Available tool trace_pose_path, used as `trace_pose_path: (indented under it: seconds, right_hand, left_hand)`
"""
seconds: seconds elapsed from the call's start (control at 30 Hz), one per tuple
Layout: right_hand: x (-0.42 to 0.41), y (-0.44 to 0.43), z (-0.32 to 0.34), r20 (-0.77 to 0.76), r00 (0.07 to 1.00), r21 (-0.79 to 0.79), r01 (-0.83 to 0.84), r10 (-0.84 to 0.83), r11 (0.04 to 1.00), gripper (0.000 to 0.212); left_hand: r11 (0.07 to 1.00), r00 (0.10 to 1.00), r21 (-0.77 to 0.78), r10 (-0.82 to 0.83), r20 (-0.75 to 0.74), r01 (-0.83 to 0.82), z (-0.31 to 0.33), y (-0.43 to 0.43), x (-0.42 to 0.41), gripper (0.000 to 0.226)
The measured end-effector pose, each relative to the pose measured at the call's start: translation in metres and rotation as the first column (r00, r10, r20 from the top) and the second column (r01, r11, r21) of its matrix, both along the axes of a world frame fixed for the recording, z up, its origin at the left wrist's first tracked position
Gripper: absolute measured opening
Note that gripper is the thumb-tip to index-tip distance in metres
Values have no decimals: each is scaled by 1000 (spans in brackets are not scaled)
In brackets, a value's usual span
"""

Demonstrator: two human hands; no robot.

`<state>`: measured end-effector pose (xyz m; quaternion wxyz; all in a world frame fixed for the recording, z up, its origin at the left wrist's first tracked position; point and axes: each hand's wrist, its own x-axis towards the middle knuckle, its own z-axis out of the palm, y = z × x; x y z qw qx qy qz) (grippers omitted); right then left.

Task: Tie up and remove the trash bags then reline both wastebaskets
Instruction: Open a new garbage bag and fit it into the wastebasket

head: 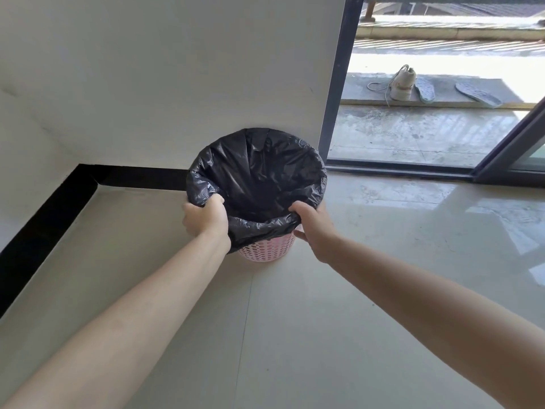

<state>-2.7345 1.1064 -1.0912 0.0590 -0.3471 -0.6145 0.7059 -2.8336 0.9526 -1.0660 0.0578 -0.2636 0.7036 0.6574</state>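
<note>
A pale glossy tiled floor (295, 335) meets a white wall (147, 69) with black skirting; a sliding glass door (427, 119) opens right onto a balcony holding a shoe (402, 84). A pink perforated wastebasket (265, 250) stands against the wall, lined with a black trash bag (256, 172). The left hand (205, 215) and right hand (312, 227) each clench the bag's near rim. No writing is legible

No readable text, labels, brands or numbers anywhere
</note>
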Motion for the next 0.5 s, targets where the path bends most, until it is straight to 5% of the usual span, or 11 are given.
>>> trace_pose_path:
  seconds: [0.1, 0.2, 0.27, 0.33, 0.4, 0.5]
  right_hand:
    - [0, 8, 4, 13, 994, -65, -105, 107, 992, 54]
    - [4, 15, 7, 67, 976, -8, -208, 208, 978, 58]
    - [4, 18, 8, 62, 973, 34, -226, 223, 974, 56]
    - [5, 17, 9, 31, 983, 137, -185, 182, 973, 61]
    - [6, 18, 13, 57, 994, 280, -104, 91, 954, 98]
    - [11, 18, 31, 93, 994, 532, -93, 51, 841, 117]
  left_hand:
    - [935, 978, 325, -180, 104, 138, -5, -11, -5, 58]
    - [911, 937, 273, -342, 78, 310, -8, -25, -11, 46]
    - [927, 928, 58, -371, 19, 370, -3, -26, -11, 34]
    - [898, 926, -314, -359, -116, 309, -5, -26, -14, 42]
    - [713, 849, -689, -439, -294, 130, 0, -29, -17, 60]
    - [507, 639, -862, -658, -398, -15, 3, -30, -12, 60]
